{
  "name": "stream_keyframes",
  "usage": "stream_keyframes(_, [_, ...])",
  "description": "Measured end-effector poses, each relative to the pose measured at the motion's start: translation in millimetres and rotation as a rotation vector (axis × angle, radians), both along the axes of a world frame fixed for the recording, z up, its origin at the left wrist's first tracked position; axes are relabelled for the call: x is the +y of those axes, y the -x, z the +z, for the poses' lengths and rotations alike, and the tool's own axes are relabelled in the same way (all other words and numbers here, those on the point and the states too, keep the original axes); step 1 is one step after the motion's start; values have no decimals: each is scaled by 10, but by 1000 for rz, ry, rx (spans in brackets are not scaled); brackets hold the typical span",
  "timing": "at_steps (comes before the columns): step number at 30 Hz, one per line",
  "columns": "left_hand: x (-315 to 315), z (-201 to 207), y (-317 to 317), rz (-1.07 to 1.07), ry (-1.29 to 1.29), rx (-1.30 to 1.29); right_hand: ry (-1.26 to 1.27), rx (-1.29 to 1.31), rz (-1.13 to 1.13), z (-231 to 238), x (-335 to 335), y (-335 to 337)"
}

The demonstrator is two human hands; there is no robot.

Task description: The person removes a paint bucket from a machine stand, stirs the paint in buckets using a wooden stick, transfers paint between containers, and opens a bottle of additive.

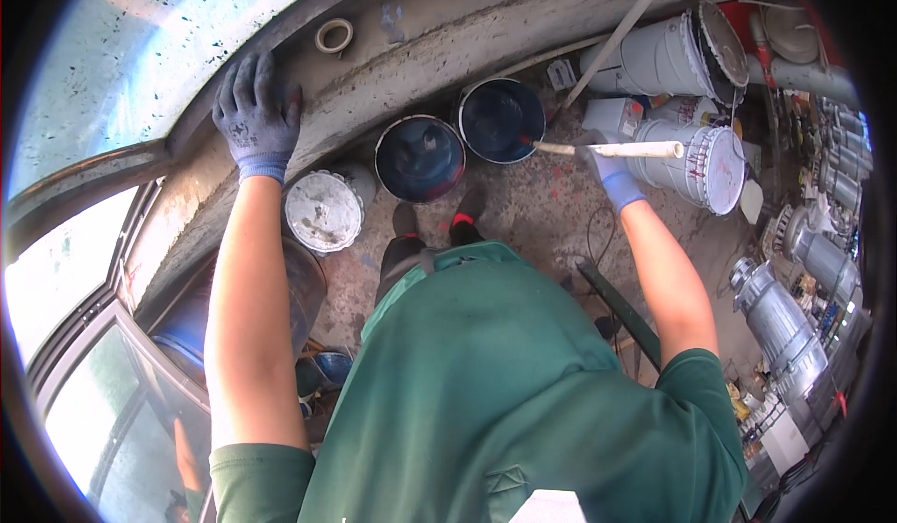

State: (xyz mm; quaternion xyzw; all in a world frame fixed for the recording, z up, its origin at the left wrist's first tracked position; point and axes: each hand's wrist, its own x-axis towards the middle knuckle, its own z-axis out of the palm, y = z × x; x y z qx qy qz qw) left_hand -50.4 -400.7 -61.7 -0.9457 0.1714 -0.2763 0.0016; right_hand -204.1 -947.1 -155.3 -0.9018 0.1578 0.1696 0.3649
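Note:
My left hand, in a grey-blue work glove, lies on the ledge by the window with its fingers stretched out. It holds nothing. My right hand, gloved the same way, is closed around a long pale stick. The stick's far end reaches the rim of a dark open bucket; whether its tip goes inside is hard to make out. Beside that bucket stands a second open bucket with dark stains within. Nearer my left arm is a bucket with a whitish lid.
A tape roll lies on the ledge. Large grey buckets lie on their sides at the right, one with a pale lid. Metal motor-like housings stand farther right. An open window is at the left, and a pole leans ahead.

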Motion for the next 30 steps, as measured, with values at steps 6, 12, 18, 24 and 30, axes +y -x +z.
stream_keyframes(6, [-12, 2, -4, 18, -19, 6, -566, 42, -347, 94, 616, -252])
stream_keyframes(12, [-14, 10, 0, 4, 4, 15, -633, -169, -349, 104, -29, -595])
stream_keyframes(18, [-34, 4, -3, 15, 14, 20, -116, -59, -24, -659, -217, -107])
stream_keyframes(24, [-50, 32, -11, 22, 13, 31, -894, -94, -2, -892, 778, 345])
stream_keyframes(30, [23, -18, 0, 29, 15, 38, -1168, 106, -244, 457, 781, -256])
